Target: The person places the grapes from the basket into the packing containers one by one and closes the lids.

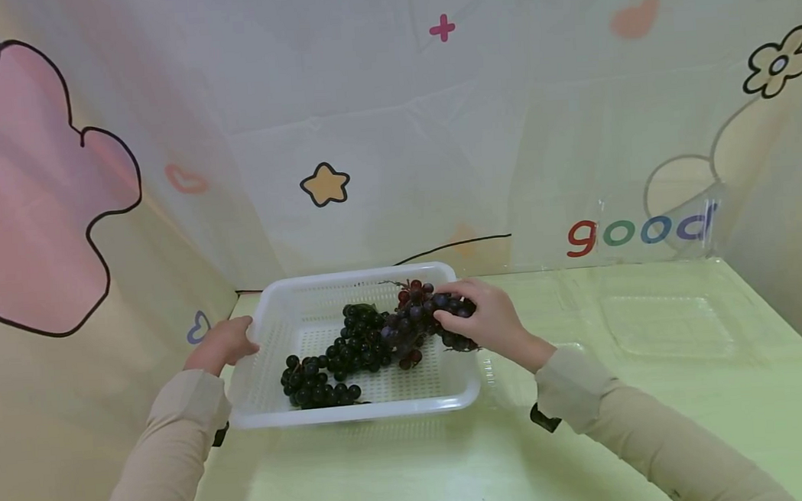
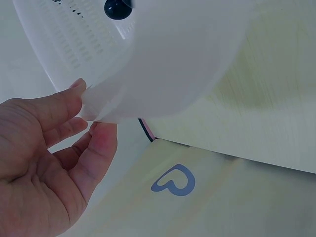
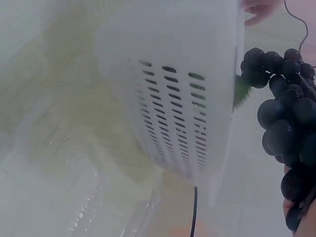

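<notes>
A white plastic basket (image 1: 279, 400) with slotted walls appears in all three views. My left hand (image 1: 222, 344) pinches its left rim between thumb and fingers, plain in the left wrist view, where the hand (image 2: 54, 148) is at the rim. Over the basket's right side my right hand (image 1: 481, 318) grips a bunch of dark purple grapes (image 1: 406, 331). In the right wrist view these grapes (image 3: 286, 128) hang beside the rim, most of that hand outside the frame. Dark green grapes (image 1: 358, 345) lie in the basket, and reddish grapes (image 1: 415, 289) show behind the purple ones.
A clear plastic tray (image 1: 667, 326) lies on the pale green table (image 1: 456, 469) at the right. More clear plastic (image 1: 572, 347) shows just right of the basket. A printed curtain (image 1: 380, 129) stands behind the table.
</notes>
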The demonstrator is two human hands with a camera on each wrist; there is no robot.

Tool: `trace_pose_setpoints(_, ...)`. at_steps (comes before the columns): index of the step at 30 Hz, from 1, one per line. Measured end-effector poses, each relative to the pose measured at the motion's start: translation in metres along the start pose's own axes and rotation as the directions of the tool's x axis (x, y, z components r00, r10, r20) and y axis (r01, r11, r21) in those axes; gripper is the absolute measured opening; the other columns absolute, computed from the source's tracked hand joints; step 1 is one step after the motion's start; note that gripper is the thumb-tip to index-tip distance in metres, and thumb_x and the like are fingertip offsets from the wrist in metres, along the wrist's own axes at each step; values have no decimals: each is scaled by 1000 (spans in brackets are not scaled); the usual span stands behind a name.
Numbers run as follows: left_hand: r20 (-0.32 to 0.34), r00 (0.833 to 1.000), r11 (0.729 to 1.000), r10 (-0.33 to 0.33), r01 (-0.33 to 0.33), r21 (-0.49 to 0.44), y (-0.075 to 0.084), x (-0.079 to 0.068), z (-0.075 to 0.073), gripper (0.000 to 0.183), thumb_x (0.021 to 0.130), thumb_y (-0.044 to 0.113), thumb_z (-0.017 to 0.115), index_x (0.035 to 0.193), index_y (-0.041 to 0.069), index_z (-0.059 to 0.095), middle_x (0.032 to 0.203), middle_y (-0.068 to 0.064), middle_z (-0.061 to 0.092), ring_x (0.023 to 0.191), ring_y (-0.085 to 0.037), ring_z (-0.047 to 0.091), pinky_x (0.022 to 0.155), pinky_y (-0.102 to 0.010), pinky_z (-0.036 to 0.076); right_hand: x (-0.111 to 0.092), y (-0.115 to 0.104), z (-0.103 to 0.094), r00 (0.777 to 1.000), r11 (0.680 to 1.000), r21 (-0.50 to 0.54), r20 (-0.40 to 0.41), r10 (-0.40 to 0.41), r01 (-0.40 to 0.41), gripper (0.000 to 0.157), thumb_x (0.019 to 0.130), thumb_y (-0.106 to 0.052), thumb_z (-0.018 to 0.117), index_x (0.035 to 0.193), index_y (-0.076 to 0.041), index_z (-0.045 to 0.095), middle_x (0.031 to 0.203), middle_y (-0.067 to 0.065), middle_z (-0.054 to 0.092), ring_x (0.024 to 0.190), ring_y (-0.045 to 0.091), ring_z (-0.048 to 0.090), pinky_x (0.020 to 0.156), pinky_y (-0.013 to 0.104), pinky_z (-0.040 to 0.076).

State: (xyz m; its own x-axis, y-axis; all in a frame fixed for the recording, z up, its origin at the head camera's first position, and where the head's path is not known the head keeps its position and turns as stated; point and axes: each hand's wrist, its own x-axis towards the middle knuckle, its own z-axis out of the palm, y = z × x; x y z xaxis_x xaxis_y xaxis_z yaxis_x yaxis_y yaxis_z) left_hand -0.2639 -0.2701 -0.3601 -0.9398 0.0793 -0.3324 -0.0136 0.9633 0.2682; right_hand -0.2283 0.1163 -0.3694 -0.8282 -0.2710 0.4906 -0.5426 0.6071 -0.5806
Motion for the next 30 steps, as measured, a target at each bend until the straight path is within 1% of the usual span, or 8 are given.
trace_pose_setpoints(2,2,1000,1000,1,-1,5,0,-1,0,61,86,10,53,134,-11,22,129,-34,34,100,-39,53,73,-38,49,0,3,-4,1000,1000,7,-20,4,-4,30,76,-26,66,103,-12,65,102,6,64,97,23,59,81,40,46)
trace_pose_setpoints(7,6,1000,1000,-4,4,6,0,-1,-1,62,86,10,54,134,-11,22,128,-34,35,92,-35,57,72,-38,49,0,10,-13,997,1000,17,-73,8,-7,30,75,-23,66,103,-10,65,98,7,65,89,22,59,76,39,48)
trace_pose_setpoints(12,7,1000,1000,-7,7,-7,0,0,0,61,86,10,54,134,-11,21,128,-34,36,95,-36,56,72,-38,49,-1,14,-22,994,1000,-1,-112,3,-3,31,74,-21,68,102,-8,65,96,9,65,87,22,59,76,39,48)
trace_pose_setpoints(18,6,1000,1000,-5,5,-17,-1,1,1,61,86,10,54,135,-10,21,129,-33,35,101,-38,53,73,-38,50,-5,20,-33,991,999,15,-127,41,-40,30,75,-20,68,102,-8,65,94,9,63,87,21,57,75,40,48)
trace_pose_setpoints(22,5,1000,1000,-3,3,-8,-1,1,1,61,86,9,54,134,-11,22,129,-34,35,99,-37,54,71,-37,50,-10,26,-39,989,996,22,-119,85,-83,30,76,-21,67,104,-9,64,96,9,62,88,21,55,74,39,48)
trace_pose_setpoints(25,2,1000,1000,3,-3,2,-1,0,1,61,86,9,54,134,-11,23,127,-33,37,96,-36,55,69,-36,50,-14,30,-42,988,994,21,-117,106,-104,31,77,-22,66,105,-9,63,96,10,61,87,22,55,72,39,48)
trace_pose_setpoints(30,-6,1000,1000,24,-23,18,-1,-1,0,60,85,9,55,132,-13,24,122,-33,41,96,-36,54,67,-35,49,-20,37,-48,984,993,-6,-132,118,-120,32,77,-22,66,107,-10,63,94,9,61,83,20,53,67,32,47)
